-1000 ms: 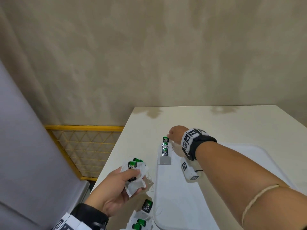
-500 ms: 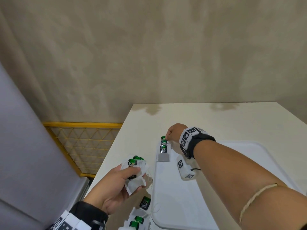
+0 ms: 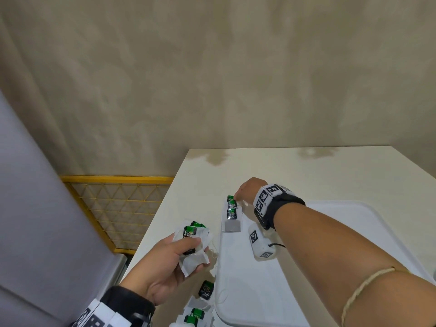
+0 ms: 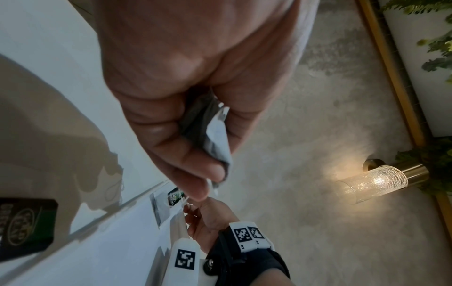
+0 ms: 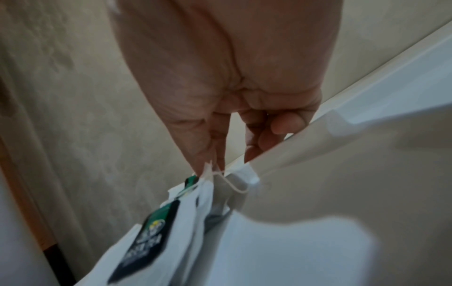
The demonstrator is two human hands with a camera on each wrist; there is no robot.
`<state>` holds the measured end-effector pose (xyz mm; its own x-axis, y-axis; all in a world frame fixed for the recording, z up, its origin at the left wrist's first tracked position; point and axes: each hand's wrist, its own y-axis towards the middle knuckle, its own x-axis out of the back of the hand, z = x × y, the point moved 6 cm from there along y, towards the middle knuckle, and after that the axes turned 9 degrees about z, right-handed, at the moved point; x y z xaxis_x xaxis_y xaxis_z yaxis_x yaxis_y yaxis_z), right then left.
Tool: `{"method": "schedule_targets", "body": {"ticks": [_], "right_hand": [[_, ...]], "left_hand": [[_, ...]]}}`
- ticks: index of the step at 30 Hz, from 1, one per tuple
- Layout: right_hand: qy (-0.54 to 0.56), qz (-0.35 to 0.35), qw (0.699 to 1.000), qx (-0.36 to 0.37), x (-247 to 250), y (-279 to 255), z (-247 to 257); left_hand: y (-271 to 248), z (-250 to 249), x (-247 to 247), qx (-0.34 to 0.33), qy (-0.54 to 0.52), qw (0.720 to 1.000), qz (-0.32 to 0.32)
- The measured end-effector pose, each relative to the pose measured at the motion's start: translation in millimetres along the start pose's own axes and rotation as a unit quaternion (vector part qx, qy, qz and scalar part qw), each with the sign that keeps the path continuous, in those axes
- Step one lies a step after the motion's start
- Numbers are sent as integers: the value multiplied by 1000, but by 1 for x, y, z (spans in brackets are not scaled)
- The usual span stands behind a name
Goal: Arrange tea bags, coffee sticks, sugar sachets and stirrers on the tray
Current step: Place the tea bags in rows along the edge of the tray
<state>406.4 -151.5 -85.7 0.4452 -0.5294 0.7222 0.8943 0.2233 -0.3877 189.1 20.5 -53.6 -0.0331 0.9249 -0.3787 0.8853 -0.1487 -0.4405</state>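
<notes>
A white tray [image 3: 247, 291] lies on the white table [image 3: 306, 171]. A short row of tea bags [image 3: 232, 214] with green and black tags stands in the tray's far left corner. My right hand [image 3: 236, 198] is at the far end of that row. In the right wrist view its thumb and forefinger [image 5: 210, 166] pinch the top edge and string of a tea bag [image 5: 203, 195]. My left hand [image 3: 195, 246] hovers left of the tray and grips a bundle of tea bags [image 3: 190, 234], also visible as a bundle [image 4: 216, 135] in the left wrist view. More tea bags [image 3: 206, 290] lie on the table beside the tray's left rim.
A yellow-framed mesh panel [image 3: 118, 208] stands below the table's left edge, with a grey surface [image 3: 35, 208] further left. A beige wall runs behind the table. The left wrist view shows a lit glass wall lamp [image 4: 374, 181].
My right hand has drawn in onto the far tea bag of the row and now pinches its top. The left hand keeps its bundle in about the same place.
</notes>
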Motion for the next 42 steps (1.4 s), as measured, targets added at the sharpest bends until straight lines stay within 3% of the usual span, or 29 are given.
{"method": "schedule_targets", "body": {"ticks": [6, 8, 11, 14, 17, 22, 27, 33, 42], "right_hand": [[-75, -45, 996, 27, 8, -29, 19], [-52, -43, 996, 64, 13, -52, 32], [38, 45, 990, 126, 8, -92, 44], [180, 167, 957, 153, -8, -133, 52], [235, 230, 929, 170, -26, -166, 57], [269, 161, 937, 152, -40, -185, 49], [298, 126, 938, 126, -45, -192, 39], [327, 151, 927, 103, -59, -194, 36], [313, 167, 928, 114, -61, -188, 29]], "left_hand": [[-1, 1, -2, 22, -67, 997, 28], [-2, -1, -3, 17, -93, 995, 43], [-4, -6, -9, -6, -113, 991, 66], [-6, -8, -17, -30, -88, 993, 79], [-8, -8, -25, -65, -35, 994, 76], [-13, -8, -33, -109, 36, 991, 71], [-17, -5, -39, -113, -5, 990, 79], [-15, -3, -34, -127, -10, 990, 65], [-20, -2, -31, -132, 32, 985, 110]]}}
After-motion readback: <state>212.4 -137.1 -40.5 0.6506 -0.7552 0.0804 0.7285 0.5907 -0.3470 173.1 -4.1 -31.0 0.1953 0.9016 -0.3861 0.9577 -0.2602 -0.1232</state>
